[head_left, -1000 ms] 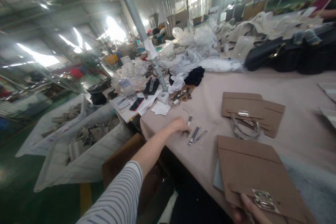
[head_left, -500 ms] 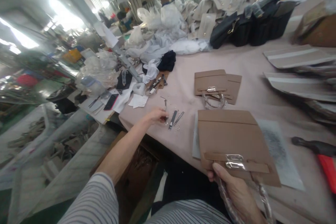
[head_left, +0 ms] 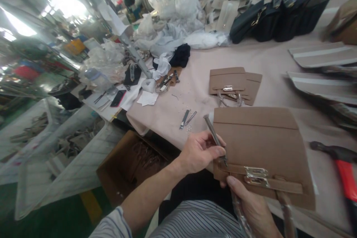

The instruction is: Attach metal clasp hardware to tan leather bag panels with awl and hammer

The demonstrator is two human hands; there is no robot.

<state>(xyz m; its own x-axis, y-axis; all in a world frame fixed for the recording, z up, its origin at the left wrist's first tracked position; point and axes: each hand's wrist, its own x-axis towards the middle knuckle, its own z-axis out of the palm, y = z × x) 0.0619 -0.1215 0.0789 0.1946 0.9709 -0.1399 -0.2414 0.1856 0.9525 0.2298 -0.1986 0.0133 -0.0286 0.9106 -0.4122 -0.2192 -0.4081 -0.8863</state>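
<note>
My left hand [head_left: 200, 151] pinches a slim metal punch [head_left: 212, 131], tilted, its narrow tip down at the end of a strap on a brown leather bag panel [head_left: 256, 134]. I cannot tell whether the tip touches the strap. My right hand [head_left: 252, 202] grips the panel's lower left edge, thumb on top and fingers hidden underneath. A shiny metal buckle [head_left: 256, 173] sits on the strap. Plastic-wrapped handles [head_left: 285, 208] hang from the panel's lower edge, one beside my right hand.
A flat dark tool [head_left: 184, 119] and a metal rod [head_left: 191, 118] lie left, near small pale bits. Farther back are smaller brown panels [head_left: 227, 76]. A red-handled hammer [head_left: 344, 178] lies right, below stacked panels [head_left: 315, 85]. Black bags [head_left: 267, 26] stand behind. A cardboard box [head_left: 111, 171] is below the table.
My left hand has lifted the metal punch from beside the loose tools and brought it right, to the strap. My right hand still grips the panel. The view has shifted slightly.
</note>
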